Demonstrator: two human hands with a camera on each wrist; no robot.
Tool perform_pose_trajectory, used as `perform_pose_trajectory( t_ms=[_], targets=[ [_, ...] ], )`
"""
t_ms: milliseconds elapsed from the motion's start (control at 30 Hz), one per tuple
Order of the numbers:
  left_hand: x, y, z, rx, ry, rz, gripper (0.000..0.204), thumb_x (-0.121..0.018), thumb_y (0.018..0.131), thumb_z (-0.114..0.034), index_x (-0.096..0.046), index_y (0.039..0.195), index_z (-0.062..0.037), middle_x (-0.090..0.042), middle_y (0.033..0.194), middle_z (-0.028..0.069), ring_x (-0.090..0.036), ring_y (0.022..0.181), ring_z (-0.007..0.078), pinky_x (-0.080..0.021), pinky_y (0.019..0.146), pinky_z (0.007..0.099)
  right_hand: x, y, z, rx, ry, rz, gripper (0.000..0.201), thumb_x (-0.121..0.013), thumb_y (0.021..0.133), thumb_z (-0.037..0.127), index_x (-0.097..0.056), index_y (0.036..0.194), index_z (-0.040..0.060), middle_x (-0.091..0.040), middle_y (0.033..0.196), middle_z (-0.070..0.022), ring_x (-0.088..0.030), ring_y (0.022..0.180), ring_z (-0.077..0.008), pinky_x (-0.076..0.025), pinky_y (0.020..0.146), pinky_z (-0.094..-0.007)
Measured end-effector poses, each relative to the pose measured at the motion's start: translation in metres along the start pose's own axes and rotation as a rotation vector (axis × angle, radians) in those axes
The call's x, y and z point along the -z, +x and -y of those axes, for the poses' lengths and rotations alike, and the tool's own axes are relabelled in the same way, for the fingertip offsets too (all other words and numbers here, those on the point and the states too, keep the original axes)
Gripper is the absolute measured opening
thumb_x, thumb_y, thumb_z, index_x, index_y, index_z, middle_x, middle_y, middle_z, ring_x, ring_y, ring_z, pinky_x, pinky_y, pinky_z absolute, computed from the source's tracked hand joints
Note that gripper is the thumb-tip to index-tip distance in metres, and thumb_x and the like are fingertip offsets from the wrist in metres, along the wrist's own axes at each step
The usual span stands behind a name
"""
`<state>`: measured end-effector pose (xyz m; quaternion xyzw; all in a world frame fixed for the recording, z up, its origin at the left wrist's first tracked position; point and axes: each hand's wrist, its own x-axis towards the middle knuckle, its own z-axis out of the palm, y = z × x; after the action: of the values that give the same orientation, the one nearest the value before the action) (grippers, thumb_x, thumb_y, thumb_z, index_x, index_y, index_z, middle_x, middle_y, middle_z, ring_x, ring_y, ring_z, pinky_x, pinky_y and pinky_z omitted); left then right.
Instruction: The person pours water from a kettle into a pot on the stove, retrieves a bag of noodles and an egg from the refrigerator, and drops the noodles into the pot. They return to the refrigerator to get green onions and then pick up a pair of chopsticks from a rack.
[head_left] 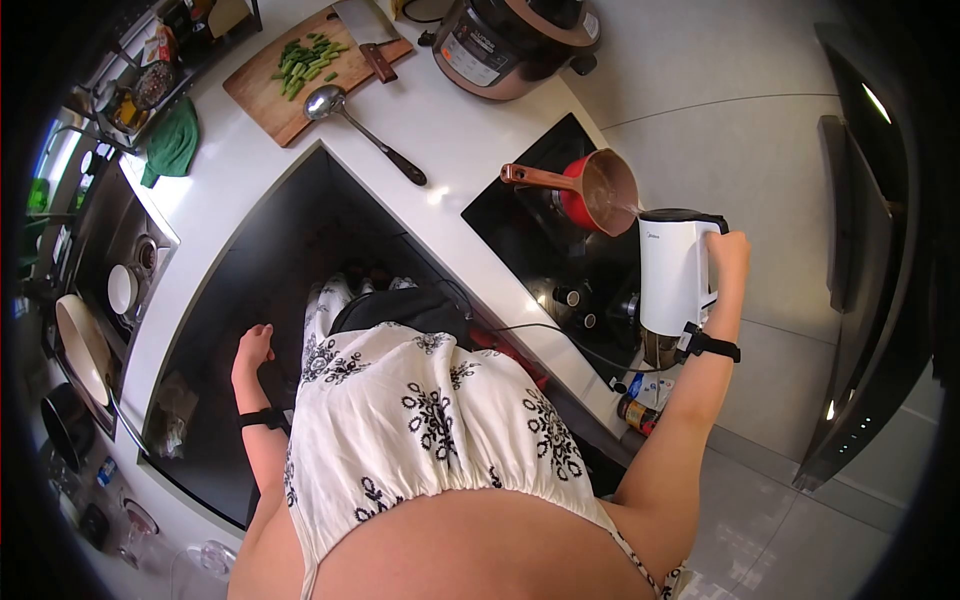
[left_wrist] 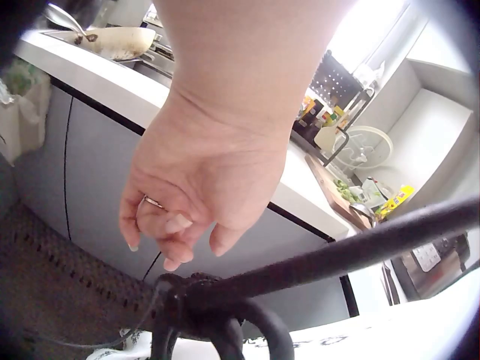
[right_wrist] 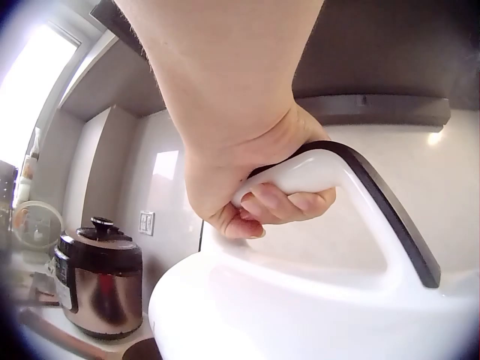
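My right hand (head_left: 730, 252) grips the handle of a white electric kettle (head_left: 672, 275) with a black lid. In the right wrist view the fingers (right_wrist: 289, 204) curl round the white and black handle. A thin stream of water runs from the kettle's spout into a red saucepan (head_left: 590, 195) with a copper-brown handle. The pan is on the black cooktop (head_left: 505, 215), with liquid showing inside. My left hand (head_left: 254, 352) hangs at my side, holding nothing. Its fingers are loosely curled in the left wrist view, with a ring on one.
A cutting board (head_left: 260, 95) bears chopped green vegetables (head_left: 305, 62) and a cleaver (head_left: 365, 40). A ladle (head_left: 365, 135) lies partly over its edge. An electric pressure cooker (head_left: 490, 55) stands behind the cooktop. A sink (head_left: 140, 215) is at the left, a range hood (head_left: 870, 250) at the right.
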<state>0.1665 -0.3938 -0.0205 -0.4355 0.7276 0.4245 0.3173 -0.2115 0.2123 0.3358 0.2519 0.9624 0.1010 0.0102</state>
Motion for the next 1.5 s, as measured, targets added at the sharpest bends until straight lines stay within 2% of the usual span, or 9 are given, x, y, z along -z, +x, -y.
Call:
perform_pose_trajectory(
  t_ms=[500, 700, 1000, 1033, 1067, 1333, 1433, 1467, 1500],
  targets=[
    [0.0, -0.002, -0.006, -0.017, 0.027, 0.004, 0.04, -0.047, 0.092, -0.033, -0.063, 0.109, 0.0003, -0.062, 0.062, 0.0111, -0.061, 0.054, 0.0182, -0.048, 0.056, 0.0315, -0.014, -0.001, -0.014, -0.011, 0.008, -0.067, 0.038, -0.06, 0.067, 0.025, -0.066, 0.089, -0.006, -0.066, 0.094, -0.0259, -0.064, 0.088, -0.0418, -0.052, 0.076, -0.0458],
    [0.0, 0.009, 0.003, -0.024, 0.065, 0.048, 0.042, -0.047, 0.092, -0.034, -0.063, 0.109, 0.0002, -0.062, 0.061, 0.011, -0.062, 0.056, 0.0192, -0.049, 0.058, 0.0323, -0.037, -0.001, -0.055, -0.056, 0.227, -0.15, 0.033, -0.061, 0.062, 0.024, -0.064, 0.073, -0.0077, -0.065, 0.071, -0.0233, -0.065, 0.066, -0.0356, -0.05, 0.062, -0.0445],
    [0.008, 0.037, -0.006, -0.171, 0.202, 0.106, 0.041, -0.046, 0.093, -0.034, -0.065, 0.102, 0.0021, -0.063, 0.061, 0.0157, -0.065, 0.058, 0.0274, -0.05, 0.06, 0.037, -0.059, -0.062, -0.088, -0.291, 1.215, -0.281, 0.01, -0.059, 0.061, 0.004, -0.051, 0.057, 0.0011, -0.046, 0.048, -0.0039, -0.041, 0.037, -0.0119, -0.029, 0.036, -0.027],
    [0.011, 0.028, -0.022, -0.185, 0.291, 0.138, 0.029, -0.05, 0.089, -0.022, -0.064, 0.096, 0.002, -0.065, 0.069, 0.0196, -0.067, 0.067, 0.0329, -0.052, 0.065, 0.0411, -0.062, -0.073, -0.092, -0.252, 1.351, -0.319, 0.008, -0.059, 0.062, 0.002, -0.051, 0.06, 0.0011, -0.045, 0.049, -0.0034, -0.04, 0.036, -0.0116, -0.028, 0.036, -0.0263],
    [0.007, 0.066, 0.007, -0.815, 0.932, 0.071, 0.018, -0.052, 0.082, -0.012, -0.062, 0.091, 0.0002, -0.066, 0.08, 0.0207, -0.067, 0.077, 0.0347, -0.054, 0.07, 0.0441, -0.067, -0.087, -0.099, -0.222, 1.491, -0.376, 0.007, -0.058, 0.064, -0.001, -0.051, 0.063, 0.0011, -0.044, 0.049, -0.0028, -0.039, 0.036, -0.0113, -0.028, 0.036, -0.0257],
    [0.0, 0.061, -0.073, -0.816, 1.033, 0.429, 0.021, -0.055, 0.084, -0.015, -0.064, 0.098, -0.0022, -0.066, 0.093, 0.0097, -0.062, 0.083, 0.0193, -0.048, 0.074, 0.0286, -0.07, -0.293, -0.117, -0.439, 1.752, -0.687, 0.017, -0.05, 0.067, -0.001, -0.041, 0.053, 0.0052, -0.039, 0.049, -0.0029, -0.034, 0.041, -0.0126, -0.03, 0.046, -0.0281],
    [0.002, 0.115, -0.064, -1.083, 0.453, 0.666, 0.021, -0.05, 0.087, -0.016, -0.064, 0.095, -0.0017, -0.062, 0.07, 0.0128, -0.057, 0.051, 0.0191, -0.046, 0.047, 0.0352, -0.087, -0.403, -0.136, -0.494, 1.857, -0.914, 0.016, -0.051, 0.065, -0.007, -0.054, 0.08, -0.0017, -0.047, 0.057, -0.0059, -0.041, 0.044, -0.0137, -0.032, 0.044, -0.0267],
    [-0.012, 0.144, -0.077, -0.876, 0.605, 0.758, 0.022, -0.049, 0.088, -0.015, -0.064, 0.093, -0.0002, -0.059, 0.066, 0.0106, -0.052, 0.049, 0.0181, -0.043, 0.046, 0.0349, -0.08, -0.434, -0.125, -0.836, 1.771, -1.186, 0.032, -0.052, 0.062, -0.009, -0.054, 0.093, -0.0009, -0.052, 0.065, -0.0073, -0.045, 0.048, -0.0149, -0.035, 0.045, -0.0266],
    [-0.014, 0.119, -0.102, -0.929, 0.714, 0.767, 0.023, -0.049, 0.087, -0.017, -0.064, 0.092, 0.0, -0.054, 0.061, 0.0068, -0.049, 0.049, 0.0168, -0.042, 0.047, 0.0339, -0.084, -0.479, -0.132, -0.809, 1.761, -1.181, 0.045, -0.054, 0.06, -0.01, -0.052, 0.104, 0.0008, -0.055, 0.075, -0.0082, -0.05, 0.052, -0.0161, -0.038, 0.047, -0.0266]
  ],
)
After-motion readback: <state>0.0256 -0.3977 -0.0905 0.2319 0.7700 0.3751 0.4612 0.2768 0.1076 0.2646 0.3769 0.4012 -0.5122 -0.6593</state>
